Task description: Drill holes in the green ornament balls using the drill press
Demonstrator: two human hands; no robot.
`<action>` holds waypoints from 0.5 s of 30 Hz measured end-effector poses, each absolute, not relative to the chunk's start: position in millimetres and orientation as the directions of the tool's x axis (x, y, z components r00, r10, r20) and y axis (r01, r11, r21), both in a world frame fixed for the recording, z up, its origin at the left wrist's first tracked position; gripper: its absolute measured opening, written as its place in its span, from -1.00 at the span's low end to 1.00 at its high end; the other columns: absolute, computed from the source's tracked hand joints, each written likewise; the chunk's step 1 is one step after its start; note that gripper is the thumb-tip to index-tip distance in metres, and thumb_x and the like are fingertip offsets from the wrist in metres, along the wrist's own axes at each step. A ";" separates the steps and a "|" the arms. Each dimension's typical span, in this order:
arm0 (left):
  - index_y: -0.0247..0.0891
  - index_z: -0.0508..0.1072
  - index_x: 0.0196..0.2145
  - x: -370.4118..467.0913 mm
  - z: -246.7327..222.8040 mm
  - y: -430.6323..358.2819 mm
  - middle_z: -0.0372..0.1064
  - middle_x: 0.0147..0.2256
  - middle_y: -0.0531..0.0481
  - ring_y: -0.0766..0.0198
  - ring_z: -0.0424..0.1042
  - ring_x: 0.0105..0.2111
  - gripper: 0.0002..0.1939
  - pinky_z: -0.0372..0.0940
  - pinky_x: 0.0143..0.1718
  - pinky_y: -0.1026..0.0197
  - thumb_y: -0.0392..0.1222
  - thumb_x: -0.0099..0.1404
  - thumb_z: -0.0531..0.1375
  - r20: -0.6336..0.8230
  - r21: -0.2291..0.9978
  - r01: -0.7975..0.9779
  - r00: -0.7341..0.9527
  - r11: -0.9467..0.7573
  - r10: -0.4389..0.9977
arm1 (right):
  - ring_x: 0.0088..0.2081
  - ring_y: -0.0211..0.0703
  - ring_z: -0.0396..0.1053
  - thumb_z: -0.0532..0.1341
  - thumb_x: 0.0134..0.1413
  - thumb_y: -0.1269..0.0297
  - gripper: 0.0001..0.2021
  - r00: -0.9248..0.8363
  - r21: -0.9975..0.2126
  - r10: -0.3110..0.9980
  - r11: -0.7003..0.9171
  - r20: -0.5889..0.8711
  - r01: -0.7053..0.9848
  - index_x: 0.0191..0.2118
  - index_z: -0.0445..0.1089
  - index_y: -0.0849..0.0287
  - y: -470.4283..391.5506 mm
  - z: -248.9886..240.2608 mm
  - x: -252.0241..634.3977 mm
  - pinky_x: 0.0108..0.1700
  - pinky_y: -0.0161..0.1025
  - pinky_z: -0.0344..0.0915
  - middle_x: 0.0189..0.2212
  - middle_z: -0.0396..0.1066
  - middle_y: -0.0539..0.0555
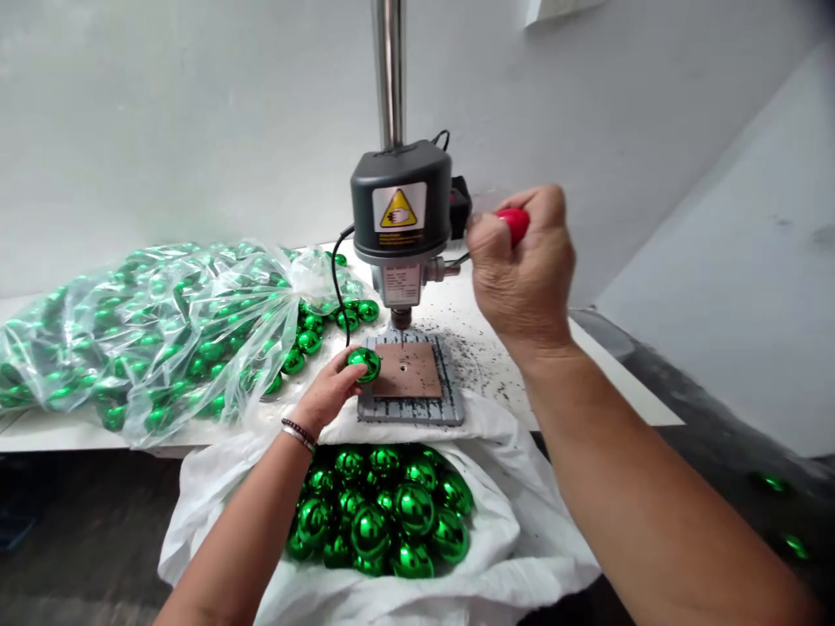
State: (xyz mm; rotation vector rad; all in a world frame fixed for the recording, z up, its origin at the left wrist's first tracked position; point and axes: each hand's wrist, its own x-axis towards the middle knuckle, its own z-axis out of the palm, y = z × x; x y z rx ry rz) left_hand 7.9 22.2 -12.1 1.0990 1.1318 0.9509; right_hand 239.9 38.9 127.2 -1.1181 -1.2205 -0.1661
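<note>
A small drill press [401, 204] stands on the white table, its chuck above a brown board [421, 374] with a hole near its middle. The board lies on a grooved metal base [450, 409]. My left hand [330, 389] holds a shiny green ball [365, 364] beside the board's left edge. My right hand [522, 269] is wrapped round the red knob [514, 226] of the press lever, right of the drill head. Part of the knob is hidden by my fingers.
A clear plastic bag [150, 330] of green balls covers the table's left side, with loose balls at its mouth. Below the press, a white sack [509, 513] holds many green balls [371, 530]. Dark shavings [479, 348] lie around the base.
</note>
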 end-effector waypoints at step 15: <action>-0.29 0.36 0.08 41.5 7.8 62.8 0.43 -0.23 -0.04 0.23 0.39 -0.27 -0.43 0.36 -0.26 0.20 0.04 0.18 0.25 -0.172 0.834 0.549 0.359 -0.059 0.917 | -0.37 -0.40 0.29 0.06 0.28 0.03 -0.75 0.298 -0.539 0.471 0.542 0.830 0.645 -0.25 0.13 0.11 37.6 124.8 245.1 -0.29 -0.36 0.30 -0.41 0.21 -0.03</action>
